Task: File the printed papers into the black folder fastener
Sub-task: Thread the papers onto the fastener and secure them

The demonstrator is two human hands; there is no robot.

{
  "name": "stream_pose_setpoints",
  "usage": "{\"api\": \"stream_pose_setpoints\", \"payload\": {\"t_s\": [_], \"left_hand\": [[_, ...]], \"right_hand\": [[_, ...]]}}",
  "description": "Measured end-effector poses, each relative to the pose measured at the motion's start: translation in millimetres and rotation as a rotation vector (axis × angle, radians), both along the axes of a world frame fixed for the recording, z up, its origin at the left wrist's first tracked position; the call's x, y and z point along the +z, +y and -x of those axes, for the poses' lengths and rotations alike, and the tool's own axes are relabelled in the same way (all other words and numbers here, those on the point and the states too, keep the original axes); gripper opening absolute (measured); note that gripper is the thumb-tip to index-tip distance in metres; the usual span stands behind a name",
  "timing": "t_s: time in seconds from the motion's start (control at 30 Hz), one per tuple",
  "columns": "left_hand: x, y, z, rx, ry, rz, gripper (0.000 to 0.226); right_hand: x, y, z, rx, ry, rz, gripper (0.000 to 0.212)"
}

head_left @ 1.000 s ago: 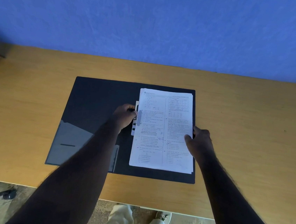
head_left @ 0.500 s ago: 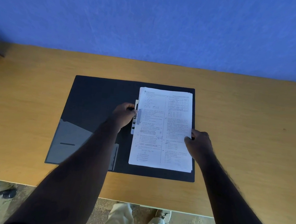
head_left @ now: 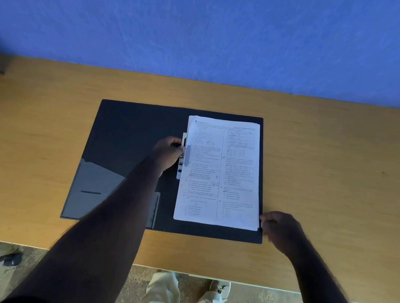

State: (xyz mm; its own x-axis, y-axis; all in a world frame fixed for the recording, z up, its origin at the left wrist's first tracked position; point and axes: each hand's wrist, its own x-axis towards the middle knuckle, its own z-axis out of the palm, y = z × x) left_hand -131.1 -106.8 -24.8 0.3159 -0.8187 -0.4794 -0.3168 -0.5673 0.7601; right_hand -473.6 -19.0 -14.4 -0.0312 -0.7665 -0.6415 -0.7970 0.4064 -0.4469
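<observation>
A matte black folder [head_left: 136,132] lies open flat on a smooth, wood-grain counter [head_left: 340,166] below a textured blue wall [head_left: 207,28]. On the folder's right half rests a rectangular stack of white printed papers [head_left: 221,173], dense with small text in two columns. The left hand [head_left: 167,154] curls at the stack's left edge, its grip narrow, pinched at the pale fastener strip [head_left: 181,159] running along the folder's spine. The right hand [head_left: 282,230] sits at the stack's lower right corner, fingers loosely curled and touching the paper edges; whether its grip actually holds them cannot be told. A glossy grey pocket [head_left: 96,185] covers the folder's lower left.
</observation>
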Motion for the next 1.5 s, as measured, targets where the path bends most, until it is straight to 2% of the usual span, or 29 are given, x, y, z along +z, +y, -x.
{"api": "stream_pose_setpoints", "payload": {"t_s": [0.33, 0.57, 0.73, 0.87, 1.03, 1.23, 1.3, 1.5], "left_hand": [[1, 1, 1, -0.008, -0.02, -0.004, 0.026], [1, 1, 0, -0.004, -0.006, -0.008, 0.02], [-2, 1, 0, 0.004, -0.005, -0.011, 0.017], [-1, 4, 4, 0.122, -0.048, -0.001, 0.021], [4, 31, 15, 0.139, -0.204, 0.12, 0.015], [5, 98, 26, 0.039, -0.282, 0.067, 0.016], [5, 121, 27, -0.013, -0.289, 0.041, 0.023], [7, 158, 31, -0.262, -0.291, 0.088, 0.06]], "right_hand": [[1, 14, -8, -0.021, -0.055, 0.01, 0.034], [-4, 15, -7, -0.058, -0.027, 0.026, 0.036], [-2, 11, -14, -0.085, -0.068, 0.148, 0.041], [10, -28, -31, -0.062, -0.138, 0.321, 0.03], [16, -102, -54, 0.014, -0.096, 0.344, 0.049], [14, -152, -68, -0.007, -0.003, 0.288, 0.055], [10, -159, -70, -0.008, 0.026, 0.289, 0.056], [2, -171, -72, -0.093, -0.011, 0.272, 0.057]]}}
